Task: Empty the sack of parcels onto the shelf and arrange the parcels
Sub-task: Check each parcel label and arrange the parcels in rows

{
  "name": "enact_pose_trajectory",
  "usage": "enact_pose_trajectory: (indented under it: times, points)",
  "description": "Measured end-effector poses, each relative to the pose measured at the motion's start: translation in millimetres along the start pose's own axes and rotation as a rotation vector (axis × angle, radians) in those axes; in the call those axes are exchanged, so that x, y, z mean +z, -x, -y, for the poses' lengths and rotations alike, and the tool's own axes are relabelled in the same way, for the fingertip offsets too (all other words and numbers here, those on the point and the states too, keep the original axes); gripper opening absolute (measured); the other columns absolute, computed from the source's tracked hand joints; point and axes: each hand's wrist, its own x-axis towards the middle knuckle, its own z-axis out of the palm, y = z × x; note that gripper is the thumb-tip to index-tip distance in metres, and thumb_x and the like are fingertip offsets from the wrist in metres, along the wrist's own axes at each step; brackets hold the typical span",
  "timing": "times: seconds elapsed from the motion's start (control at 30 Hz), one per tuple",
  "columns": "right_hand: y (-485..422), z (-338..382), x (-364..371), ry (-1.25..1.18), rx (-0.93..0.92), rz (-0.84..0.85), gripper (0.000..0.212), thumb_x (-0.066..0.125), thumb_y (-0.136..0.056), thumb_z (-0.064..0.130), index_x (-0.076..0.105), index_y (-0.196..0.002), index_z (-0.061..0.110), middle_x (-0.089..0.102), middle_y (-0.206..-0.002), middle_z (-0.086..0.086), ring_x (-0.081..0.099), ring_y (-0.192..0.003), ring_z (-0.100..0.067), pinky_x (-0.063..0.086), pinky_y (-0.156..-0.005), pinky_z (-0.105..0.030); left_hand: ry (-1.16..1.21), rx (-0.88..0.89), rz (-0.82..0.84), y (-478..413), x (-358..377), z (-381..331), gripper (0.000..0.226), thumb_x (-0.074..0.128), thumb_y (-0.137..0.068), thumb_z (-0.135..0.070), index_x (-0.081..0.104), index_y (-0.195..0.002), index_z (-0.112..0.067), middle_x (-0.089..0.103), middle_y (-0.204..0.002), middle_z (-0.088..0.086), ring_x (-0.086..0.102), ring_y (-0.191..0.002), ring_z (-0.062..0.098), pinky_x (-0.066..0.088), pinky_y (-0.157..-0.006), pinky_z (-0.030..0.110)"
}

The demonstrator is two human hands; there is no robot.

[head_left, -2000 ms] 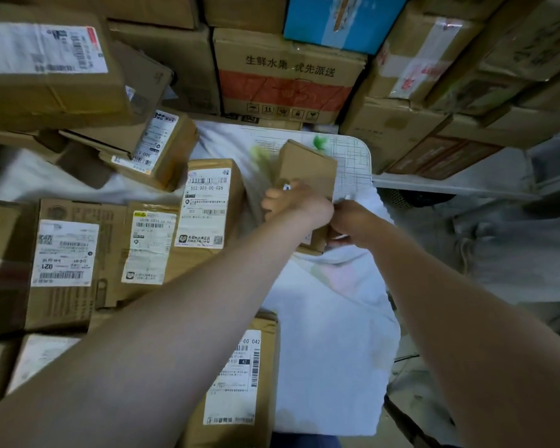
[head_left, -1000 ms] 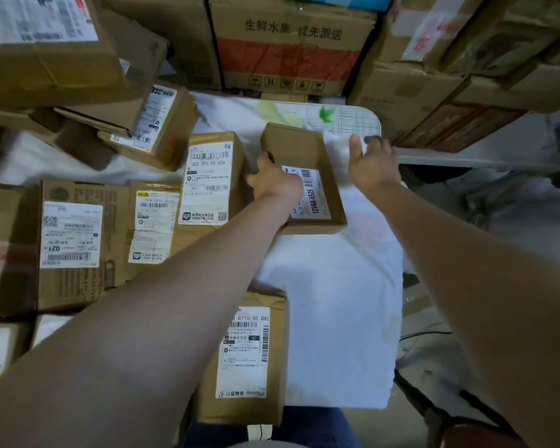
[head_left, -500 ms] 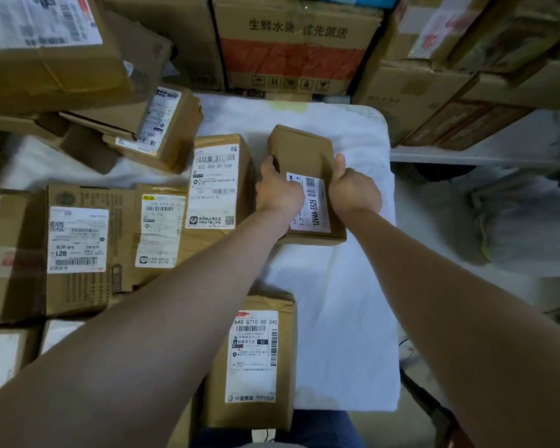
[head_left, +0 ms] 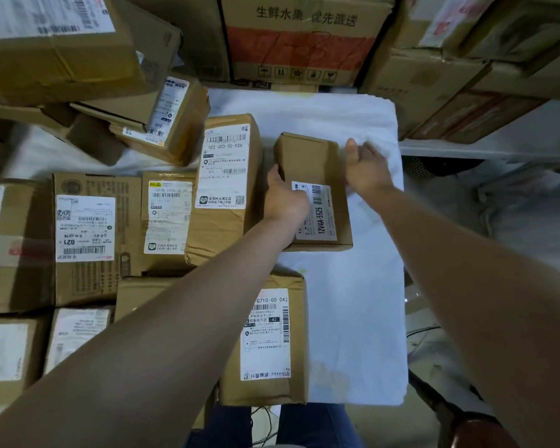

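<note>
A small brown parcel (head_left: 311,163) with a white barcode label lies flat on the white-covered shelf (head_left: 353,302). My left hand (head_left: 283,197) rests against its left side, fingers curled on its edge. My right hand (head_left: 366,169) hovers just off its right side, open, fingers spread, touching nothing. A taller parcel (head_left: 227,189) lies directly left of the small one. Another labelled parcel (head_left: 265,337) sits at the shelf's near edge. No sack is in view.
Several labelled cardboard parcels (head_left: 88,234) cover the shelf's left half. Large cartons (head_left: 298,37) are stacked along the back and at the right (head_left: 440,82). White cloth is bare right of and below the small parcel. The shelf's right edge drops to the floor.
The small parcel was laid flat with its label up and pressed by both hands. Since then my right hand has let go and lifted off to the right; my left stays on it.
</note>
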Motion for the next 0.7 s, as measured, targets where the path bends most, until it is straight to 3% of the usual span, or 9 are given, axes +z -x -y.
enact_pose_trajectory:
  times: [0.07,0.1,0.23,0.3,0.37,0.47,0.6,0.7]
  points:
    - [27,2,1,-0.020,-0.043,-0.164,0.060,0.022,-0.103,0.049,0.058,-0.128,0.008,0.058,-0.129,-0.016,0.049,-0.124,-0.034,0.039,-0.098,-0.039,0.035,0.012,0.000,2,-1,2,0.069,0.050,-0.094,-0.003,0.021,-0.152,-0.027,0.063,-0.117,0.001,0.059,-0.097,0.020,0.047,-0.077,0.029]
    - [38,5,3,-0.043,-0.012,-0.160,0.060,0.024,-0.102,0.053,0.058,-0.125,0.010,0.062,-0.121,-0.013,0.054,-0.115,-0.033,0.041,-0.090,-0.038,0.070,0.021,0.013,3,-1,2,0.066,0.051,-0.093,-0.003,0.027,-0.150,-0.027,0.064,-0.117,0.001,0.061,-0.100,0.021,0.050,-0.080,0.032]
    - [50,17,-1,-0.433,0.251,0.233,0.062,0.032,-0.099,0.059,0.056,-0.125,0.008,0.064,-0.113,-0.011,0.060,-0.100,-0.027,0.046,-0.082,-0.034,0.002,0.053,0.027,11,-6,-6,0.056,0.049,-0.094,-0.008,0.034,-0.145,-0.026,0.064,-0.112,0.001,0.064,-0.100,0.024,0.056,-0.079,0.036]
    - [54,18,-3,-0.514,0.223,0.284,0.060,0.036,-0.098,0.058,0.057,-0.124,0.008,0.065,-0.108,-0.010,0.061,-0.092,-0.024,0.047,-0.077,-0.033,-0.234,0.086,-0.024,16,-10,-12,0.060,0.048,-0.093,-0.015,0.027,-0.148,-0.024,0.053,-0.130,0.009,0.058,-0.112,0.032,0.053,-0.091,0.042]
    - [56,16,1,-0.517,0.184,0.236,0.060,0.037,-0.098,0.058,0.057,-0.122,0.006,0.065,-0.106,-0.010,0.061,-0.090,-0.024,0.046,-0.076,-0.033,-0.450,0.179,-0.041,23,-10,-20,0.069,0.054,-0.091,-0.016,0.020,-0.151,-0.016,0.028,-0.150,0.014,0.038,-0.134,0.034,0.038,-0.110,0.042]
    - [65,18,14,-0.490,0.143,0.200,0.054,0.042,-0.098,0.054,0.058,-0.116,0.006,0.064,-0.107,-0.011,0.061,-0.094,-0.027,0.046,-0.077,-0.034,-0.573,0.405,-0.063,37,-14,-32,0.072,0.056,-0.091,-0.015,0.019,-0.153,-0.011,0.005,-0.159,0.009,0.010,-0.147,0.028,0.019,-0.120,0.033]
    - [74,26,31,-0.439,0.185,0.314,0.050,0.041,-0.100,0.046,0.064,-0.104,0.002,0.070,-0.106,-0.018,0.067,-0.096,-0.034,0.057,-0.083,-0.042,-0.639,0.551,-0.201,38,-30,-38,0.065,0.057,-0.091,-0.018,0.030,-0.150,-0.013,0.015,-0.157,0.008,0.010,-0.147,0.027,0.018,-0.120,0.036]
    - [72,27,32,-0.192,0.201,0.280,0.044,0.038,-0.100,0.038,0.061,-0.092,0.001,0.067,-0.106,-0.018,0.065,-0.096,-0.034,0.056,-0.084,-0.041,-0.578,0.593,-0.262,34,-46,-39,0.062,0.058,-0.089,-0.015,0.036,-0.147,-0.012,0.023,-0.155,0.008,0.016,-0.145,0.027,0.022,-0.118,0.035]
